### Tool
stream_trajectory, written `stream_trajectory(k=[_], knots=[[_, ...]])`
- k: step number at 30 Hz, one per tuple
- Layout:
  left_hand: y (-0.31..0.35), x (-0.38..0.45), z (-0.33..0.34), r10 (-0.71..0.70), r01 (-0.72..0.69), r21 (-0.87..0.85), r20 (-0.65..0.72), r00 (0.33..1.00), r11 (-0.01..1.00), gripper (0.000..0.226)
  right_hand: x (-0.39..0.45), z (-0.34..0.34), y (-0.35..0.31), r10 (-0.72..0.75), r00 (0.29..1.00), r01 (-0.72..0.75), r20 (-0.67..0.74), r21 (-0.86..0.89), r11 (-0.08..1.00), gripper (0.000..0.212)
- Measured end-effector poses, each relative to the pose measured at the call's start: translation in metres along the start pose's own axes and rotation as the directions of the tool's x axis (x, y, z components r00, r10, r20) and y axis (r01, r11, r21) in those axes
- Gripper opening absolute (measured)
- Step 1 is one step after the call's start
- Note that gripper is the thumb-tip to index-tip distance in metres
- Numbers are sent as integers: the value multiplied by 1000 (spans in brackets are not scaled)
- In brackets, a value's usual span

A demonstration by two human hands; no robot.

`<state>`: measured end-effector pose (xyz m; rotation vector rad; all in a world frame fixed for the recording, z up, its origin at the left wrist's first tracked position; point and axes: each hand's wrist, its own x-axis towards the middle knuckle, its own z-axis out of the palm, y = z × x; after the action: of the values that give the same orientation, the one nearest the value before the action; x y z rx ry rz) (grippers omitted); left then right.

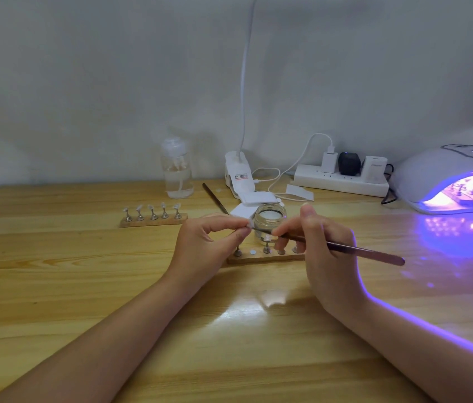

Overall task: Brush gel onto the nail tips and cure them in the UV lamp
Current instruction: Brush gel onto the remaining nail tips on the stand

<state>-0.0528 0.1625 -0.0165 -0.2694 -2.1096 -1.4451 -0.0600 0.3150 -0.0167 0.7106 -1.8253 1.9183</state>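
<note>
My left hand (212, 242) pinches a small clear nail tip (248, 224) on its metal stand, lifted just above a wooden holder strip (258, 259). My right hand (321, 248) grips a thin brown brush (366, 252); its tip touches the nail tip. Behind the hands stands an open glass jar of gel (270, 221). A second wooden strip (153, 221) with several nail tips on stands lies to the left. The white UV lamp (444, 175) at the right glows violet, with another strip of tips (467, 196) inside it.
A clear pump bottle (177, 170), a white clip lamp (239, 175), a power strip with plugs (342, 178) and cables line the wall. A second brush (215, 197) and white pads (258, 199) lie behind the jar on the wooden table (84, 286).
</note>
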Motion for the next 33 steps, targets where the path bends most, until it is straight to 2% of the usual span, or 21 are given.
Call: stream_trajectory(k=[6, 14, 17, 24, 29, 33], knots=[[-1, 0, 0, -1, 1, 10, 15, 1000, 1000, 19, 2, 2, 0, 13, 1000, -11, 22, -103, 995, 35], [0, 0, -1, 2, -2, 16, 20, 1000, 1000, 24, 2, -2, 2, 71, 997, -71, -24, 0, 997, 46], [0, -1, -1, -17, 17, 18, 10, 1000, 1000, 24, 3, -2, 0, 53, 998, -52, -40, 20, 998, 46], [-2, -1, -2, -59, 59, 14, 19, 998, 998, 18, 3, 0, 1, 15, 1000, -14, 25, -40, 999, 34], [-1, 0, -2, -67, 67, 10, 32, 997, 998, 19, 2, 1, 1, 46, 999, -46, 17, 56, 997, 40], [-1, 0, -1, -83, 83, -7, 19, 996, 996, 13, 1, 1, 2, 91, 996, -91, 12, 59, 994, 47]])
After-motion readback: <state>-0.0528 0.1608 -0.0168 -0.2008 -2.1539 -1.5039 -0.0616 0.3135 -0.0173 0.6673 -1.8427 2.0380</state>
